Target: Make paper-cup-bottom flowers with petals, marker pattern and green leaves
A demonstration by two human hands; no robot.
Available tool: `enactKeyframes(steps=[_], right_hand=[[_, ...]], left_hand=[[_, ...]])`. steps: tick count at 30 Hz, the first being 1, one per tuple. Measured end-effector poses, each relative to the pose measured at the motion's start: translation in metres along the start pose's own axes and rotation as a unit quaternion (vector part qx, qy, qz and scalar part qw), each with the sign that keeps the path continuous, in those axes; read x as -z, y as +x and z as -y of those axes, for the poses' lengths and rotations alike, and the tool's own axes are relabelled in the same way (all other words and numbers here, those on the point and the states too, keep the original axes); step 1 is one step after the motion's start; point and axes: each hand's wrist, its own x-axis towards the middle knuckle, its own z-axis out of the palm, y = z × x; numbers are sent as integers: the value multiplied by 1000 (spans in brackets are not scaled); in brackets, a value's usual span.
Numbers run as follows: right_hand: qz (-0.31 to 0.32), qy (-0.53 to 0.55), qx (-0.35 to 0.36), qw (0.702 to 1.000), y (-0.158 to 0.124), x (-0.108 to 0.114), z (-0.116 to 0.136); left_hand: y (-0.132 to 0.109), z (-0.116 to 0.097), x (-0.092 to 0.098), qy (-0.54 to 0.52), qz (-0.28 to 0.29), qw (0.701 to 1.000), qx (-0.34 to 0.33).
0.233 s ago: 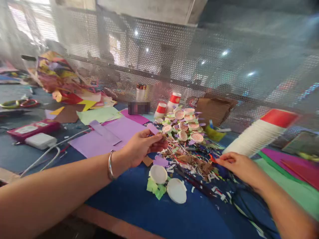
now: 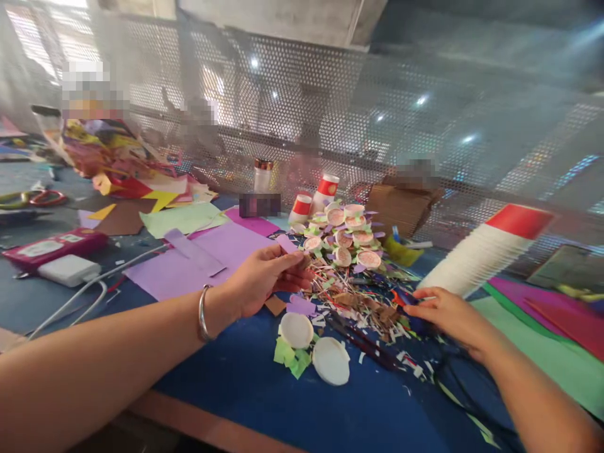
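Note:
My left hand [image 2: 264, 277], with a metal bangle on the wrist, has its fingers pinched together at the left edge of a pile of paper scraps [image 2: 358, 296]; what they pinch is too small to name. My right hand [image 2: 443, 311] lies on the right side of the same pile, fingers curled round something dark that I cannot make out. Behind the scraps sits a heap of round paper-cup flowers [image 2: 346, 236]. Two white discs [image 2: 314, 346] lie on green scraps near the front of the blue table [image 2: 245, 384].
A tilted stack of red-rimmed paper cups [image 2: 486, 251] leans in from the right. Purple paper sheets [image 2: 207, 255] lie left of centre, green and magenta sheets [image 2: 542, 340] at right. A pink case and white charger [image 2: 61, 258] sit far left. A perforated metal screen stands behind.
The view has shifted slightly. Both hands stay at the scrap pile, the right one a little nearer to it.

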Motion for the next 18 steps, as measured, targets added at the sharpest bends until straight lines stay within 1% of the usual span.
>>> enactKeyframes(steps=[4,10,12,18], right_hand=[[12,67,-25,997,-9,4,2],[24,150,-71,986,-28,16,23],[14,166,-77,983,-30,18,28],[-54,200,-83,975,-31,25,32]], left_hand=[[1,1,2,17,-10,1000,-15],[3,3,5,34,-22,999,-33],[4,4,5,36,-20,998,-37],[3,4,6,33,-22,998,-42]])
